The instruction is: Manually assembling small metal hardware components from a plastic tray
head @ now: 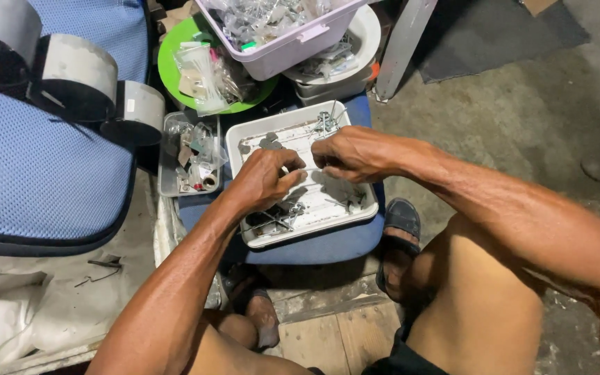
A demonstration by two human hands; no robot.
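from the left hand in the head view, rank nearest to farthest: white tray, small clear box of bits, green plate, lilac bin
1. White tray: directly under the left hand, whose fingers pinch a thin wire over it.
2. Small clear box: just left of the tray.
3. Green plate: up and left, beyond the clear box.
4. Lilac bin: at the top edge, partly over the plate; close to the plate's distance, so the order of these two is uncertain.

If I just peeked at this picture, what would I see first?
First, the two hands: the left hand and the right hand meet in the middle, pinching a thin wire piece between them over a white square tray scattered with small metal bits. Next, the big blue mesh cushion on the left, with rolls of silvery tape lying on it. At the top sits a pale purple bin full of little bagged parts.
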